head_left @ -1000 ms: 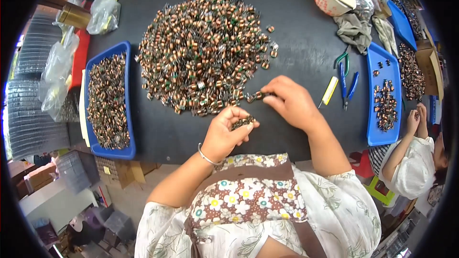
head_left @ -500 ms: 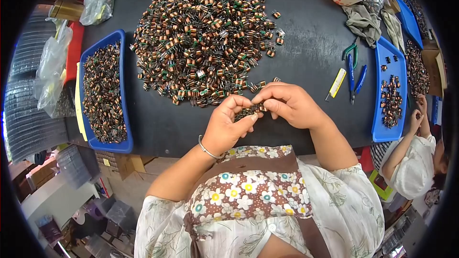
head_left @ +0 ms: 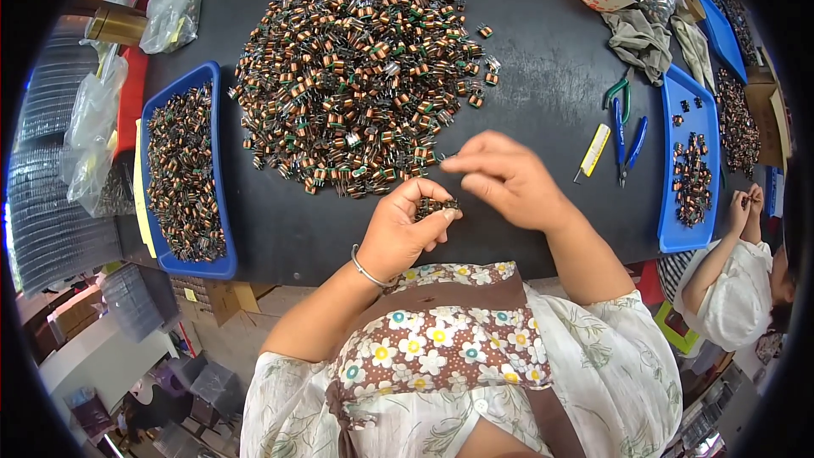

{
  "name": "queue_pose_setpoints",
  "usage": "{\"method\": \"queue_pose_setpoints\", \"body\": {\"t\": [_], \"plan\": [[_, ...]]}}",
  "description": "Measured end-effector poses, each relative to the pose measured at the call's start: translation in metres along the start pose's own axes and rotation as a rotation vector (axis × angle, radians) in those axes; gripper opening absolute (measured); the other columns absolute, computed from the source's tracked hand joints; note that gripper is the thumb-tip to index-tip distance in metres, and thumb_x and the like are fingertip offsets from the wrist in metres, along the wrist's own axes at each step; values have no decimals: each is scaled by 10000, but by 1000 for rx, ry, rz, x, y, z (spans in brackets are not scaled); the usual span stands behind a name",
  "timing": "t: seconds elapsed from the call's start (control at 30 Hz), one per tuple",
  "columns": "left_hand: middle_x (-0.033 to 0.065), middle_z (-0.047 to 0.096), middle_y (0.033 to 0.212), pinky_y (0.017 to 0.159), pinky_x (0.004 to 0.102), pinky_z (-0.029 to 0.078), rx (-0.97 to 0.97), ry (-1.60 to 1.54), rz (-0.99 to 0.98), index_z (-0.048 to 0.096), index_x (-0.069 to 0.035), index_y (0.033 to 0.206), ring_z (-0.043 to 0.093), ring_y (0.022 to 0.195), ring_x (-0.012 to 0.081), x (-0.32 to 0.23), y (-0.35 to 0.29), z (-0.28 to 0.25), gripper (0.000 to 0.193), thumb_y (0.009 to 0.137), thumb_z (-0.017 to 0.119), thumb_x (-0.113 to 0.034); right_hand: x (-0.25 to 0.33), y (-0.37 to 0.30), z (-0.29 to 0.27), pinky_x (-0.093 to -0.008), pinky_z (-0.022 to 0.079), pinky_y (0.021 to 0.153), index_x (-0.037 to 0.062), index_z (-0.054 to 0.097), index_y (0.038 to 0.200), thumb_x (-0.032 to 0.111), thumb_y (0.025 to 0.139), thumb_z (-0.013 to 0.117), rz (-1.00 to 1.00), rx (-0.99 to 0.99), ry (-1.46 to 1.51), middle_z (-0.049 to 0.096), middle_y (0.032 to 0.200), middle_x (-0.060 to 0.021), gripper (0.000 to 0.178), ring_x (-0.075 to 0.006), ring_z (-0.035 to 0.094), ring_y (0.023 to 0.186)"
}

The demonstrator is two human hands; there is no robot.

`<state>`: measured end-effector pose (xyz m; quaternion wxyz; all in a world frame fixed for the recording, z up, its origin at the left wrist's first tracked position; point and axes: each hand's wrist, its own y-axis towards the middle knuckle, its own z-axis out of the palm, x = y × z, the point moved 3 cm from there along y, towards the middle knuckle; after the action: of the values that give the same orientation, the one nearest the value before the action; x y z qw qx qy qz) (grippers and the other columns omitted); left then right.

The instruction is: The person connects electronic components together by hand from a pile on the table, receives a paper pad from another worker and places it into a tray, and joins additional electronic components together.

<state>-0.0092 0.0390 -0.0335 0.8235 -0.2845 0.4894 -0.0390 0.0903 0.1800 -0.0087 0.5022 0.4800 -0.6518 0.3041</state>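
My left hand (head_left: 405, 222) is closed around a small clump of copper-wound coils (head_left: 437, 206), which show between its thumb and fingers. Just up and to the right, apart from the left hand, is my right hand (head_left: 507, 182). Its fingers are bent and smeared by motion, so whether they hold anything is unclear. A tiny dark bit shows at its fingertips. Beyond both hands rises a large heap of the same coils (head_left: 348, 76), with copper windings, dark and green parts and thin metal pins.
At left stands a blue tray (head_left: 222, 203) full of coils; a second blue tray (head_left: 670, 233) at right holds fewer. Beside it lie blue-handled pliers (head_left: 626, 148), a yellow cutter (head_left: 595, 151) and a grey cloth (head_left: 640, 42). Another person (head_left: 729, 288) works at far right.
My right hand has moved slightly up and away from the left hand, where the two were meeting at the coils. My left hand keeps its hold on them.
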Motion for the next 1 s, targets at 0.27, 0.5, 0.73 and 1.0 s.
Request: {"method": "queue_pose_setpoints", "body": {"t": [0.27, 0.5, 0.73, 1.0], "plan": [[107, 618, 863, 468, 186, 416, -29, -44, 29, 508, -35, 913, 526, 571, 73, -1, 0, 2, 91, 844, 554, 2, -7, 0, -19, -263, 441, 635, 46, 638, 944, -9, 710, 651, 179, -58, -551, 554, 910, -52, 240, -159, 566, 723], [91, 605, 874, 477, 185, 419, -54, -35, 50, 494, -44, 932, 538, 595, 76, 2, -1, 2, 114, 845, 555, -4, -8, -6, -10, -223, 458, 679, 3, 594, 879, 1, 752, 660, 327, 75, 228, 597, 915, -40, 143, -91, 573, 784], [2, 509, 826, 442, 162, 399, -68, 14, 78, 519, -62, 973, 510, 573, 34, 1, -3, 4, 197, 810, 625, -32, -21, -7, 15, -201, 462, 661, 20, 590, 803, -5, 747, 687, 410, 125, 736, 620, 891, -53, 114, -71, 568, 768], [-15, 512, 768, 415, 156, 379, -84, 36, 96, 524, -64, 935, 493, 534, 23, 1, -2, 2, 171, 808, 637, -49, -16, -3, 10, -206, 454, 597, 12, 613, 848, 13, 787, 648, 386, 138, 557, 613, 889, -53, 70, -72, 546, 697]]}}
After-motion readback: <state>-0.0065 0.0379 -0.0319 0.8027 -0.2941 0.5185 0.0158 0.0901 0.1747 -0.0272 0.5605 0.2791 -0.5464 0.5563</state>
